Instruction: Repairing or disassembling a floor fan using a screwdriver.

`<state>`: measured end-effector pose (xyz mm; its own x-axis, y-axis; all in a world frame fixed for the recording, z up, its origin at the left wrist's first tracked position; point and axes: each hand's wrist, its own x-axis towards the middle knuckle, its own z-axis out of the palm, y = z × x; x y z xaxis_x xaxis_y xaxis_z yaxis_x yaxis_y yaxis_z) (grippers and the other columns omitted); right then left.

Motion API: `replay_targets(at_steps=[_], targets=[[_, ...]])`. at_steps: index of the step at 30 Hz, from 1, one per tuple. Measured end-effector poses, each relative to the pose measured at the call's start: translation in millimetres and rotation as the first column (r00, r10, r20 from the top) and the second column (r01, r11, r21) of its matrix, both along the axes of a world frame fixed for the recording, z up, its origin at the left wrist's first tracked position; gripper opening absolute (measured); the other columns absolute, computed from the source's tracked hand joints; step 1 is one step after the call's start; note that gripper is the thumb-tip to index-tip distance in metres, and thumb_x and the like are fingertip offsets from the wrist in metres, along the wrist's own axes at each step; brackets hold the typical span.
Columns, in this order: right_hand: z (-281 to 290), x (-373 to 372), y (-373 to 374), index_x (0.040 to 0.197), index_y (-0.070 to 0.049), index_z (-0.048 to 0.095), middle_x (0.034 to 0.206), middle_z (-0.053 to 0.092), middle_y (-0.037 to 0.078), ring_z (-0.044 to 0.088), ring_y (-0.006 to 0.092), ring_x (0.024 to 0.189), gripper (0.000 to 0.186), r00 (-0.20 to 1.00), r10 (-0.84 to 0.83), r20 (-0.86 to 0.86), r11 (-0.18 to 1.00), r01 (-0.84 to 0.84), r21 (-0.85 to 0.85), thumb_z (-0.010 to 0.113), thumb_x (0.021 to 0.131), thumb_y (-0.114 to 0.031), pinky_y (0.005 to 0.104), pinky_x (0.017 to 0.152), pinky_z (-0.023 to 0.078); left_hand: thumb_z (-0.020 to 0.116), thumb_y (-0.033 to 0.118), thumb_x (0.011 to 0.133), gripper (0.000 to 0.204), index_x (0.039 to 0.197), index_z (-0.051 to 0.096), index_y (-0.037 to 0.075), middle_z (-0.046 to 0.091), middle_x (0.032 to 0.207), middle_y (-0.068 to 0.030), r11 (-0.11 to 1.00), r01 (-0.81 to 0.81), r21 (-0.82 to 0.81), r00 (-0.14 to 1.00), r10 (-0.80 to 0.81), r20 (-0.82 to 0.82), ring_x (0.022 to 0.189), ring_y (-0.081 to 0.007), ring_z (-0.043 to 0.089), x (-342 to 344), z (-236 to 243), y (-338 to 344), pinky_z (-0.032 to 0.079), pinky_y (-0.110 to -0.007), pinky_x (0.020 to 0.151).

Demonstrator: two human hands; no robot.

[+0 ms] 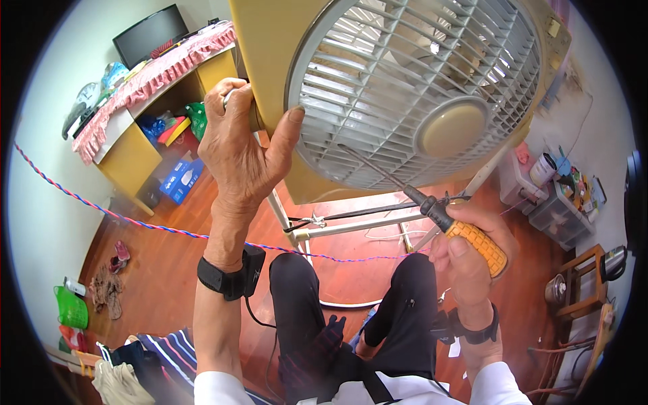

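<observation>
A box fan [270, 40] with a tan housing and a round white slatted grille [378, 115] fills the upper middle, tilted before me. My left hand [243, 148] grips the housing's left edge, thumb on the front beside the grille rim and fingers curled at the side. A small whitish thing shows by those fingers; I cannot make out what it is. My right hand [472, 250] is wrapped round a screwdriver [482, 246] with an orange-yellow ribbed handle. Its dark shaft points up and left, the tip at the grille's lower slats. Whether the tip touches them is unclear.
A white metal stand [337, 228] is below the fan. A red-and-blue twisted cord [169, 229] runs across, above my knees. A desk [131, 169] with a monitor [150, 37] stands left; plastic bins [560, 219] and a wooden stool [580, 283] are at right.
</observation>
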<state>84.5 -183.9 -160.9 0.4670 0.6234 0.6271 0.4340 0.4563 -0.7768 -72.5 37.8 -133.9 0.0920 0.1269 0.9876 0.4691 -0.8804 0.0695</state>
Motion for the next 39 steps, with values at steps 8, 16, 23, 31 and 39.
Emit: replay_targets(at_steps=[8,16,23,31,39], targets=[[-3.0,-9.9,6.2,0.09,0.003,0.063,0.08,0.065,0.012,0.062,0.0158,0.063,0.027,0.993,-0.083,0.08,0.996,0.08,0.03,0.064,0.067,-0.01,0.0247,0.059,0.048,0.071,0.035,0.07,0.038,0.091,0.057,0.005,0.053,0.095,-0.012,1.0,-0.013,0.027,1.0,0.013,0.0,0.077,-0.025,0.058,-1.3,-0.6,2.2,0.047,-0.033,0.062],[-3.2,-3.6,22.9,0.091,0.003,0.062,0.08,0.066,0.013,0.063,0.0183,0.062,0.028,0.839,-0.152,0.522,0.97,0.025,0.242,0.065,0.065,-0.005,0.025,0.056,0.049,0.07,0.037,0.071,0.04,0.092,0.057,0.006,0.053,0.094,-0.0105,0.999,-0.044,0.016,0.999,0.044,0.004,0.075,-0.0241,0.058,0.2,-1.4,2.6,0.048,-0.032,0.059],[-6.4,-2.0,0.0,0.092,0.001,0.061,0.08,0.065,0.012,0.061,0.0186,0.059,0.029,0.82,-0.188,0.54,0.977,0.1,0.187,0.065,0.065,-0.006,0.0275,0.057,0.048,0.069,0.036,0.072,0.037,0.092,0.058,0.006,0.053,0.095,-0.0104,0.997,-0.068,0.035,0.997,0.069,-0.023,0.085,-0.0232,0.056,-0.6,-1.4,2.3,0.048,-0.032,0.063],[-12.7,-1.2,-0.5,0.093,0.002,0.062,0.084,0.065,0.012,0.063,0.02,0.064,0.029,0.957,-0.144,0.251,0.984,0.11,0.142,0.064,0.064,-0.006,0.0268,0.059,0.049,0.068,0.032,0.075,0.034,0.092,0.057,0.005,0.055,0.095,-0.0115,1.0,0.002,0.024,1.0,-0.002,-0.026,0.09,-0.0228,0.055,2.5,0.0,-0.3,0.048,-0.031,0.068],[-12.8,3.9,18.5,0.095,0.001,0.061,0.081,0.065,0.012,0.062,0.0178,0.061,0.03,0.874,-0.231,0.428,0.951,0.11,0.29,0.065,0.066,-0.002,0.0239,0.054,0.046,0.069,0.03,0.075,0.034,0.094,0.057,0.004,0.054,0.097,-0.0123,0.999,-0.006,0.045,0.999,0.008,-0.033,0.092,-0.0239,0.054,0.5,-0.8,3.8,0.048,-0.031,0.071]])
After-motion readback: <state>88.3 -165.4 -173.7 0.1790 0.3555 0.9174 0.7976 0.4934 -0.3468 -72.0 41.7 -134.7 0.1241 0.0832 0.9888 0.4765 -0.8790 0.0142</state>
